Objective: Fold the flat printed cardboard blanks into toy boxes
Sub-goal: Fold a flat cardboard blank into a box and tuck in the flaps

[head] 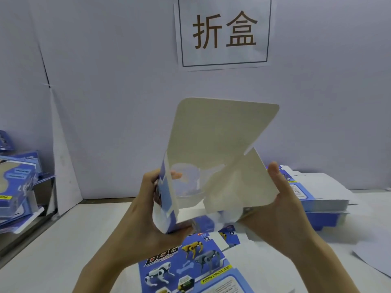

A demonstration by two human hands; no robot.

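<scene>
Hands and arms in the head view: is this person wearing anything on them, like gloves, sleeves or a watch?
Nothing shows. The left hand and right hand are bare, with no gloves or rings in view. The left forearm and right forearm are uncovered down to the picture's bottom edge: no sleeves, watch or bracelet.

I see the half-folded box [211,144] between the left hand [146,210] and right hand [281,208]. Below it a flat blank [190,267] lies on the table [63,240]. A stack of blanks [317,197] sits to its right, folded boxes [17,187] far to its left, and a sign [224,32] above and behind it.
</scene>
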